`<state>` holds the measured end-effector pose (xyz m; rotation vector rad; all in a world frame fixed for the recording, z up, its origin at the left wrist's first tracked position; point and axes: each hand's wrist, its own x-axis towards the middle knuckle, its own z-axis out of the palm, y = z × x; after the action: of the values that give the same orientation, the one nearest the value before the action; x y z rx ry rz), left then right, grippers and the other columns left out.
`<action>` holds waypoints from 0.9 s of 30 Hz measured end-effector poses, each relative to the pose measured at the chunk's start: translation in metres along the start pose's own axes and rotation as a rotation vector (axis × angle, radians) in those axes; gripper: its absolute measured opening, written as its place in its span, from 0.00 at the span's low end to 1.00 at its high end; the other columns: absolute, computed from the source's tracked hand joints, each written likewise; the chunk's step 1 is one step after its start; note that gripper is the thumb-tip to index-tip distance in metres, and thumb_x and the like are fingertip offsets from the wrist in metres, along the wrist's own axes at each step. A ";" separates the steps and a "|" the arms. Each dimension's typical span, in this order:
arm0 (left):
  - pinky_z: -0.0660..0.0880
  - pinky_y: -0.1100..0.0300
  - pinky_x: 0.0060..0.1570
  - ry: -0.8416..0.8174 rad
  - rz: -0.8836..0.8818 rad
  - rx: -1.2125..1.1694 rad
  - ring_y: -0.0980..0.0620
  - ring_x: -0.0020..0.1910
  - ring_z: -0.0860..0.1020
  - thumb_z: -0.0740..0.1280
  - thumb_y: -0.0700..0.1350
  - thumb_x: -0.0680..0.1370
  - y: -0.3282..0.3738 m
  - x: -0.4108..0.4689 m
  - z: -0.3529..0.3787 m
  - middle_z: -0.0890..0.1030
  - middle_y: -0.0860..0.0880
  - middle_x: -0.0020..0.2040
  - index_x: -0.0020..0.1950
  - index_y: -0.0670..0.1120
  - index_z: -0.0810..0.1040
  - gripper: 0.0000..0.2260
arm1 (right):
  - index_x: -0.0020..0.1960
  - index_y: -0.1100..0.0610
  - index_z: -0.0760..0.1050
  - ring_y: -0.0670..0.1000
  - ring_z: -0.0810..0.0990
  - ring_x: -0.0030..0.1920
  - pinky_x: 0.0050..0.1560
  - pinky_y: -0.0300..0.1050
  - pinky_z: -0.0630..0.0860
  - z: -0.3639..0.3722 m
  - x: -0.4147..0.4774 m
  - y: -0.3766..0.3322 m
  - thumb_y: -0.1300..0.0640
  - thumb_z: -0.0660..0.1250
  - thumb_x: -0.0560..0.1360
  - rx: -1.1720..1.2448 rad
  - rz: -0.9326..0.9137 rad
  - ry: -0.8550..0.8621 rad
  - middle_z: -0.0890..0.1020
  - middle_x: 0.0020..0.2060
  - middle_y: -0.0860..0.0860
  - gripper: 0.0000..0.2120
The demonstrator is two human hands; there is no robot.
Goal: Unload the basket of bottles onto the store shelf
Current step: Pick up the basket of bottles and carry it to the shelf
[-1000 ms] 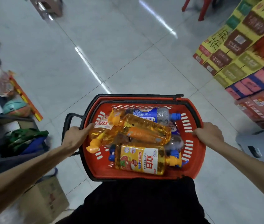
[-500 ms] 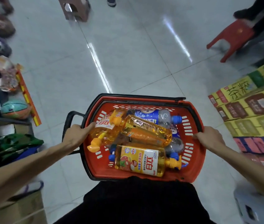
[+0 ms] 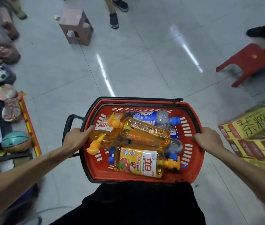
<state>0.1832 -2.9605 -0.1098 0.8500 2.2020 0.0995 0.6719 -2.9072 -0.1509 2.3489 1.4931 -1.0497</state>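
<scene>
Left hand [image 3: 78, 138]: curled over basket [image 3: 196, 163] rim.
Right hand [image 3: 209, 140]: gripping opposite rim.
Ahead: pink stool [image 3: 76, 26], red stool [image 3: 245, 60], bystander's shoes [image 3: 113, 21].
Left edge: blurred, perhaps balls [image 3: 15, 142].

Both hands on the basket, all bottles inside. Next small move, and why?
Probably set the red plastic basket down on the grey tiled floor to free a hand. The left hand and right hand each grip a side rim, so neither can lift the orange detergent bottles lying inside.
</scene>
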 end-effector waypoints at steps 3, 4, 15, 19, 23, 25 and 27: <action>0.79 0.54 0.36 0.009 -0.039 -0.022 0.44 0.38 0.84 0.68 0.72 0.74 0.057 0.029 -0.014 0.85 0.44 0.38 0.41 0.41 0.82 0.32 | 0.60 0.53 0.79 0.53 0.85 0.37 0.45 0.55 0.85 -0.042 0.061 -0.029 0.43 0.67 0.76 0.010 -0.018 -0.011 0.86 0.44 0.51 0.19; 0.78 0.54 0.36 0.016 -0.040 -0.023 0.43 0.38 0.84 0.68 0.72 0.73 0.076 0.038 -0.019 0.85 0.44 0.37 0.41 0.41 0.83 0.32 | 0.61 0.53 0.78 0.54 0.85 0.37 0.45 0.55 0.85 -0.056 0.078 -0.039 0.42 0.67 0.76 0.003 -0.025 -0.013 0.86 0.45 0.51 0.19; 0.74 0.55 0.33 0.017 -0.002 -0.042 0.44 0.36 0.82 0.68 0.70 0.76 0.266 0.180 -0.052 0.84 0.43 0.35 0.40 0.38 0.82 0.33 | 0.62 0.52 0.78 0.52 0.85 0.37 0.41 0.48 0.83 -0.181 0.262 -0.157 0.41 0.67 0.78 -0.032 -0.048 -0.008 0.86 0.45 0.51 0.19; 0.73 0.54 0.35 0.001 0.041 -0.048 0.42 0.38 0.82 0.67 0.71 0.75 0.343 0.257 -0.066 0.83 0.43 0.36 0.38 0.39 0.80 0.33 | 0.56 0.56 0.82 0.55 0.82 0.38 0.41 0.46 0.76 -0.242 0.323 -0.215 0.50 0.70 0.75 -0.078 -0.033 0.050 0.84 0.42 0.54 0.14; 0.73 0.55 0.34 -0.028 0.080 -0.040 0.44 0.37 0.82 0.67 0.70 0.75 0.430 0.319 -0.087 0.83 0.44 0.35 0.38 0.39 0.81 0.32 | 0.54 0.55 0.82 0.53 0.83 0.37 0.39 0.45 0.78 -0.295 0.379 -0.253 0.49 0.69 0.75 -0.059 0.013 0.056 0.85 0.41 0.53 0.12; 0.74 0.54 0.35 -0.054 0.083 -0.031 0.43 0.38 0.82 0.67 0.71 0.75 0.470 0.347 -0.093 0.83 0.43 0.36 0.39 0.39 0.81 0.33 | 0.53 0.55 0.81 0.53 0.83 0.36 0.38 0.45 0.78 -0.319 0.405 -0.269 0.49 0.69 0.75 -0.037 0.024 0.069 0.85 0.41 0.53 0.12; 0.75 0.54 0.35 -0.067 0.069 -0.020 0.43 0.38 0.82 0.67 0.71 0.75 0.508 0.373 -0.098 0.83 0.43 0.37 0.39 0.39 0.81 0.33 | 0.52 0.54 0.80 0.52 0.81 0.35 0.34 0.42 0.74 -0.342 0.433 -0.283 0.49 0.69 0.76 -0.026 0.035 0.081 0.84 0.40 0.53 0.10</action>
<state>0.2108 -2.3234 -0.1124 0.9055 2.1062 0.1246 0.7024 -2.2888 -0.1117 2.4178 1.4771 -0.9315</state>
